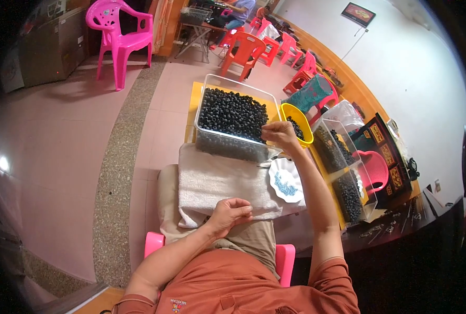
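Note:
My right hand (282, 135) reaches over the right side of a clear plastic bin (233, 148), its fingers drawn together beside the heap of small black round pieces (234, 111) inside. Whether it grips one is too small to tell. Close to my lap, my left hand (231, 214) has thumb and fingers pinched together above a white towel (220, 180); anything between them is hidden. A white scalloped dish (293, 168) holding tiny light-blue bits (286, 186) lies right of the towel, beside my right forearm.
A yellow basket (308, 141) with more black pieces stands just right of the bin. Further right are clear containers (369, 208) of black pieces. Pink chair (122, 39) at far left, red chair (245, 52) ahead; another person (238, 13) sits at the back.

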Tool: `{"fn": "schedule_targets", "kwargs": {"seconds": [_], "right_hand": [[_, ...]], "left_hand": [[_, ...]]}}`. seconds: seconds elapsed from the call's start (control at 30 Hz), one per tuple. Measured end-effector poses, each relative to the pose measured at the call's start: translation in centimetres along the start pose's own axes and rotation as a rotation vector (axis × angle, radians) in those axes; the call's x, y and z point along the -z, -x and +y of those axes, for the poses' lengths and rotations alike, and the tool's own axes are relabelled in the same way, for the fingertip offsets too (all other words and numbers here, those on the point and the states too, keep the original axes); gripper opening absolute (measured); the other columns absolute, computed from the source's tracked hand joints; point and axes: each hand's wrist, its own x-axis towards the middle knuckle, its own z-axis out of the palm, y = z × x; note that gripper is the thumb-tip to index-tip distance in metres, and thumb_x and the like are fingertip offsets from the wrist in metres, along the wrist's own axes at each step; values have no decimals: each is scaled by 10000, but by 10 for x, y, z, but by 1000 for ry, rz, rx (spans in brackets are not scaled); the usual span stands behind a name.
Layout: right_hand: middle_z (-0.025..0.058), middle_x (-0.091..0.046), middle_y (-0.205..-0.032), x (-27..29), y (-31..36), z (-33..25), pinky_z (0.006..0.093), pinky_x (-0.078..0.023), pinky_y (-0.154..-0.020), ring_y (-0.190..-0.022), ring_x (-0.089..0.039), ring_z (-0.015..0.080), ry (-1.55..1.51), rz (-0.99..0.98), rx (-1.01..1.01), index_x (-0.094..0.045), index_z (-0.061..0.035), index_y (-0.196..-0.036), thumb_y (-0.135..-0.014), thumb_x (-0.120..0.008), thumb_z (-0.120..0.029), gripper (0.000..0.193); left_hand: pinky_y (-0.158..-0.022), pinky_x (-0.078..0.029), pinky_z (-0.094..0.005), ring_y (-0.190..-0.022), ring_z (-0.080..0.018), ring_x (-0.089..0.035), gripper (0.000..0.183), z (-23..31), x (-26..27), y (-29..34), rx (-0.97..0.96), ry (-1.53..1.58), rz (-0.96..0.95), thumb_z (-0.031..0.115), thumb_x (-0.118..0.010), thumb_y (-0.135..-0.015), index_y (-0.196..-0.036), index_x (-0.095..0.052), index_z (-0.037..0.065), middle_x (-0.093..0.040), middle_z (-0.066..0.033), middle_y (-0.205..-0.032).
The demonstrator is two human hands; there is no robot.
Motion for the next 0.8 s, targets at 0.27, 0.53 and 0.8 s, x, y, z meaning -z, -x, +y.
{"fn": "schedule_targets", "kwargs": {"seconds": [0.27,0.53,0.8], "right_hand": [[44,-687,-795,-5,1,-4,240,-546,-679,-716,-653,110,176,-15,85,-715,16,-907,-791,-713,17,116],[32,-671,-784,-3,1,1,229,-535,-668,-720,-641,101,125,-26,79,-710,15,-883,-778,-723,22,106],[46,-674,-771,-5,6,-8,229,-535,-656,-708,-647,108,224,-12,63,-706,23,-889,-773,-717,19,117]], "left_hand": [[-742,-598,-292,-796,-148,-647,125,1,0,1,-1,-1,-7,34,-680,-855,-962,-622,6,-643,-67,-889],[-733,-601,-287,-787,-147,-650,121,3,-3,1,-4,-4,-10,42,-685,-854,-952,-624,6,-645,-65,-881],[-737,-599,-287,-788,-146,-649,117,3,-2,1,-4,9,-8,41,-681,-856,-954,-626,9,-644,-64,-879]]}}
